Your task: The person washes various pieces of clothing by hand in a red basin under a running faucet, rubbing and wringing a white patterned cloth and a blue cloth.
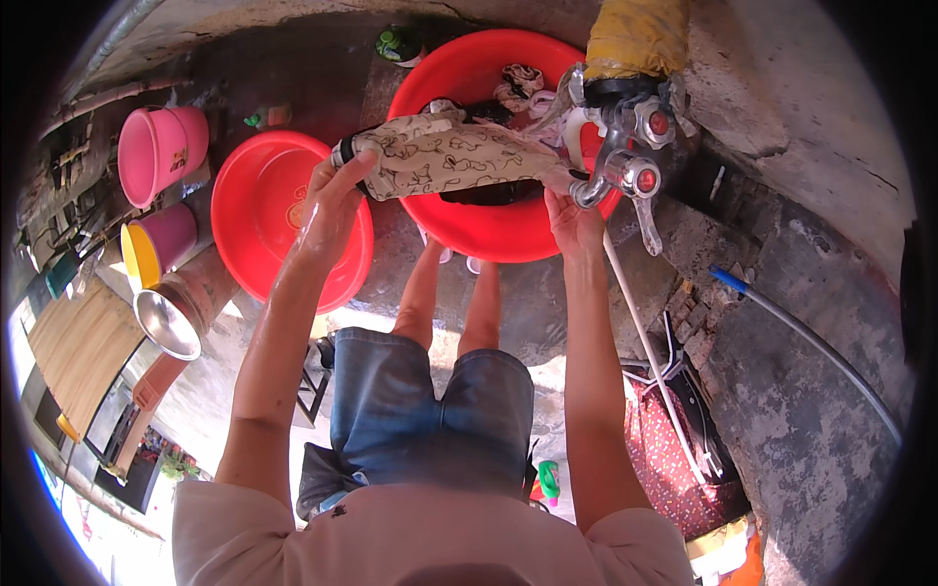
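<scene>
A wet beige patterned cloth garment (462,157) is stretched between my two hands above a large red plastic basin (487,245). My left hand (337,183) grips its dark-banded end, thumb on top. At the other end my right hand (575,209) is closed on the bunched fabric, just below the spout of a metal tap (608,165). Inside the basin lie wet clothes, among them a dark-and-white patterned piece (520,86). A second red plastic basin (245,212) stands at the left, partly behind my left forearm.
Pink bucket (157,154), purple-and-yellow bucket (157,238) and metal pot (172,322) stand at the left. A green-capped bottle (398,47) is behind the large basin. At the right are a blue-ended hose (799,329), a white pole (648,344) and a red patterned bag (659,454).
</scene>
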Action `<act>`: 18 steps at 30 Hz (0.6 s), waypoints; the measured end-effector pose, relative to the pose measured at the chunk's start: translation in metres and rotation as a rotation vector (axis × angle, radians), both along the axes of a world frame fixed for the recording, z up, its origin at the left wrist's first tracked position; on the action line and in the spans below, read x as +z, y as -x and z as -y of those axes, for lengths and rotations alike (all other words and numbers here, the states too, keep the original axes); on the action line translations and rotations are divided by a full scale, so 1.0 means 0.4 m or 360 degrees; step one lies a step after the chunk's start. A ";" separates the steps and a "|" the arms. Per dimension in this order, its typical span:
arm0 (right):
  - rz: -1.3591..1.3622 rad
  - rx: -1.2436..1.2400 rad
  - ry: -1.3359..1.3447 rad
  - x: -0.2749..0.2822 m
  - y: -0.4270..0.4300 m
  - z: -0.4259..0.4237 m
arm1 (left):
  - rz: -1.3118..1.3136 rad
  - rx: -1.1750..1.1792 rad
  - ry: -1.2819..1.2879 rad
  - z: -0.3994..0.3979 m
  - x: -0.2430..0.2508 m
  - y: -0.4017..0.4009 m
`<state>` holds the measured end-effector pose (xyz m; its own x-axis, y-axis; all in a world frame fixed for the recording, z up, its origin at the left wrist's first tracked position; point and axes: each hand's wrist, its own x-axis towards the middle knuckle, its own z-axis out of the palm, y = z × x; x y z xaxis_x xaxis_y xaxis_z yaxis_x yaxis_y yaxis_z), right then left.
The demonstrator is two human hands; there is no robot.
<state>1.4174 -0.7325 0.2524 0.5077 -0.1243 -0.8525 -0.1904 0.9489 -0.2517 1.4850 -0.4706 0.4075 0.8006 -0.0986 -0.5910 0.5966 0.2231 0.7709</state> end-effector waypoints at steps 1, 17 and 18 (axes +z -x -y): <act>-0.0001 -0.0003 0.0012 -0.025 0.011 0.012 | -0.0001 -0.0073 -0.0023 0.003 -0.016 -0.001; 0.0106 0.0573 0.0482 0.073 0.041 0.057 | 0.0153 0.0139 0.0011 -0.040 -0.014 -0.051; 0.0178 0.1141 0.0890 0.077 0.047 0.067 | 0.0182 0.0095 0.0014 -0.051 -0.026 -0.058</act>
